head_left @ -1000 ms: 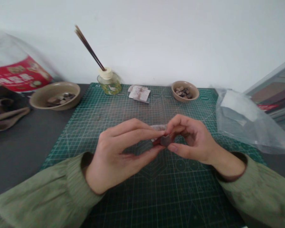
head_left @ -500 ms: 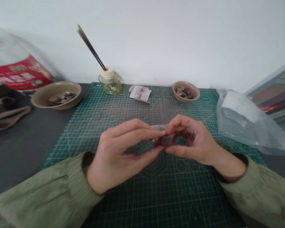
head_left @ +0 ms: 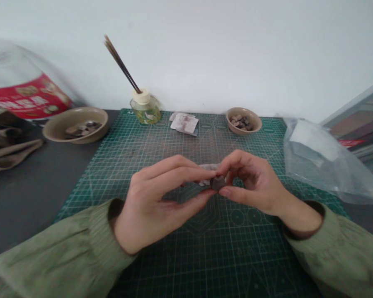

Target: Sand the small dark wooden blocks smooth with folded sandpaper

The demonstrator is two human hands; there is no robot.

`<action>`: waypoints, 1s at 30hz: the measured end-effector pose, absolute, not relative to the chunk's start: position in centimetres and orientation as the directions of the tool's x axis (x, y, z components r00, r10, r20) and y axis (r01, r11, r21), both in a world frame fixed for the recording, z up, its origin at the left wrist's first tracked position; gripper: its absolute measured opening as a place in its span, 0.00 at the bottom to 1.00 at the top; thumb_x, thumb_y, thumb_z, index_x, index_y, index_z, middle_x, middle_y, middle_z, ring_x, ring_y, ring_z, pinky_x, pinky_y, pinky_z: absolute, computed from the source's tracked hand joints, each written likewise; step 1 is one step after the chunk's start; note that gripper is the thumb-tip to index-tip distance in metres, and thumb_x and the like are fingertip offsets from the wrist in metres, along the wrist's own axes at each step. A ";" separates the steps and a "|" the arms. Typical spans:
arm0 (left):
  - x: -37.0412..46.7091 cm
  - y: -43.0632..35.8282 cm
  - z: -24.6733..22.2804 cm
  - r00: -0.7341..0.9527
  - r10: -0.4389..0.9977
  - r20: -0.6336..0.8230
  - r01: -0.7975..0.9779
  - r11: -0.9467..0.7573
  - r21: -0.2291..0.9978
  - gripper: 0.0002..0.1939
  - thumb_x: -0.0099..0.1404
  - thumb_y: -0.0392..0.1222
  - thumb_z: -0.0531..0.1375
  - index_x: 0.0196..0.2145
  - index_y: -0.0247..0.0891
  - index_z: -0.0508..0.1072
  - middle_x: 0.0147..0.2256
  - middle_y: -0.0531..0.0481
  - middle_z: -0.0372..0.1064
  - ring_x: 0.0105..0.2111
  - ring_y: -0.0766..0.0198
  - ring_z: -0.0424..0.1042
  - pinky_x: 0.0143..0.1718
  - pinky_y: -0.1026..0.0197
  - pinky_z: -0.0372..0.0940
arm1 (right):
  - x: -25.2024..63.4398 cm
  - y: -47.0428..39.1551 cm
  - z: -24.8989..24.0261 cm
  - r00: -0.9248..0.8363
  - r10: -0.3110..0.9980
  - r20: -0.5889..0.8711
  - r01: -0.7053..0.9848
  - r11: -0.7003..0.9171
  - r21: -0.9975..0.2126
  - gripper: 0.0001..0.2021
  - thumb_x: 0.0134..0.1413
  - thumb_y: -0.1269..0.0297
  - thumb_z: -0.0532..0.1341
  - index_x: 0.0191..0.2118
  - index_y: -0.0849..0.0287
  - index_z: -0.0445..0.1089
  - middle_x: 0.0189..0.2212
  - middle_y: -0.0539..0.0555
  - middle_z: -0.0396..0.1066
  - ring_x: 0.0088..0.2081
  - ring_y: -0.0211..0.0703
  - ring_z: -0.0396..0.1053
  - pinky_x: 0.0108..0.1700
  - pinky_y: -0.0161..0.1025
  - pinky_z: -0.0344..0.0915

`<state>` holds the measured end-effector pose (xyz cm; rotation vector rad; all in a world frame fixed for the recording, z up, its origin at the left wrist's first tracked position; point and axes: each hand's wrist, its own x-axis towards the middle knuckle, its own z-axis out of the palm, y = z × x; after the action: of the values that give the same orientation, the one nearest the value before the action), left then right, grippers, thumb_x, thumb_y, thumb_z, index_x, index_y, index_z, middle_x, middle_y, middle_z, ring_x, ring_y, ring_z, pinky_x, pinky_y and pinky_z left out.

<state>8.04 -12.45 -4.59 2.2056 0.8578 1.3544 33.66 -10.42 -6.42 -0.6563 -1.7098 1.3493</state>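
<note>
Dark piece (head_left: 217,183) — pinched between both hands' (head_left: 192,186) fingertips, partly covered — its shape unclear.

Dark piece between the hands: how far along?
Done: can't tell; the small bowl and large bowl hold pieces, none visibly marked finished. In hand: one dark piece, at fingertips of left hand and right hand. Remaining: that piece isn't set down; beyond that, unclear.

Soft, dim light; faint shadows, slight overall blur, and stretched, smeared side edges.
</note>
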 end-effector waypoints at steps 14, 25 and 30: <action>8.2 -12.1 -4.5 0.332 0.849 0.412 0.166 -0.482 0.860 0.08 0.71 0.35 0.74 0.47 0.42 0.89 0.39 0.49 0.87 0.33 0.65 0.81 0.34 0.63 0.76 | 33.5 -10.6 -6.4 -0.465 0.813 0.352 0.019 0.406 -0.913 0.18 0.57 0.70 0.83 0.49 0.54 0.81 0.39 0.50 0.83 0.36 0.40 0.80 0.34 0.35 0.74; 8.4 -12.0 -4.6 0.346 0.868 0.355 0.141 -0.423 0.895 0.12 0.67 0.33 0.75 0.47 0.41 0.88 0.39 0.49 0.86 0.34 0.64 0.82 0.32 0.65 0.76 | 33.4 -10.6 -6.3 -0.443 0.824 0.353 0.013 0.399 -0.917 0.17 0.57 0.70 0.83 0.48 0.53 0.81 0.37 0.49 0.83 0.34 0.38 0.80 0.34 0.34 0.73; 8.4 -11.9 -4.9 0.310 0.877 0.366 0.128 -0.420 0.899 0.11 0.66 0.33 0.76 0.46 0.41 0.88 0.39 0.49 0.86 0.32 0.65 0.81 0.30 0.66 0.76 | 33.5 -10.6 -6.3 -0.434 0.838 0.332 0.019 0.377 -0.926 0.18 0.57 0.65 0.84 0.50 0.54 0.82 0.39 0.51 0.84 0.35 0.40 0.80 0.35 0.36 0.74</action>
<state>8.43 -11.94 -4.86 1.7742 0.9041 1.1764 33.48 -10.65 -6.32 -0.7553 -1.7550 1.1653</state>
